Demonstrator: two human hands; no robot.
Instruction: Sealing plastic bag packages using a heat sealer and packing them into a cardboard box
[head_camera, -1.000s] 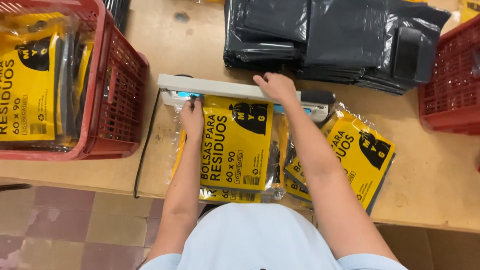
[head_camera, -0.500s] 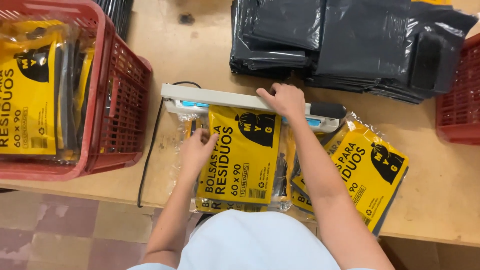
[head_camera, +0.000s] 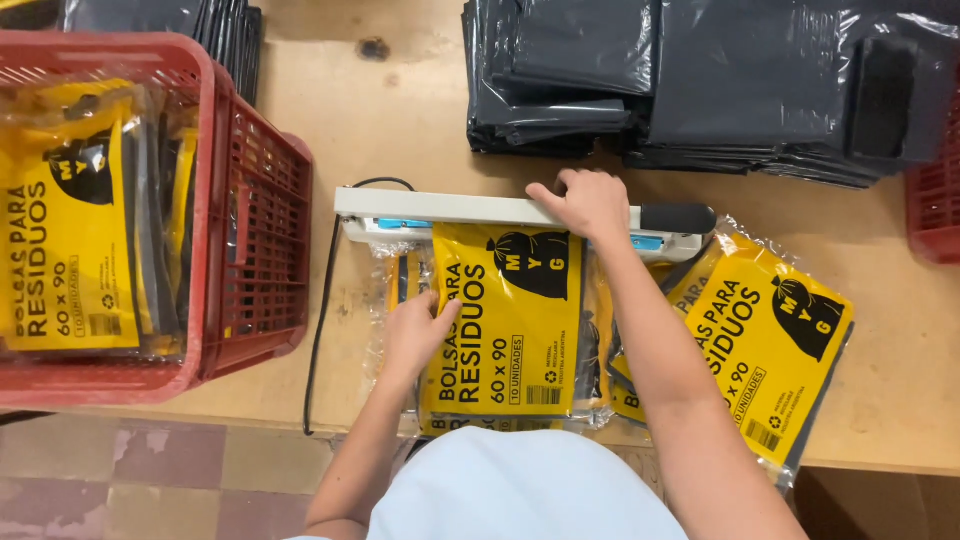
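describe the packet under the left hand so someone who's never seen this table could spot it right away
Start at the long white sealing machine lying across the middle of the wooden table. The packet lies directly below it, its top edge tucked under the bar, with the left hand on its left edge. Unlike the tilted yellow packet to its right, it lies straight.

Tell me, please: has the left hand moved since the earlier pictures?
Yes. The left hand has come down the yellow packet, away from the white sealer bar toward the table edge; earlier it lay against the bar.
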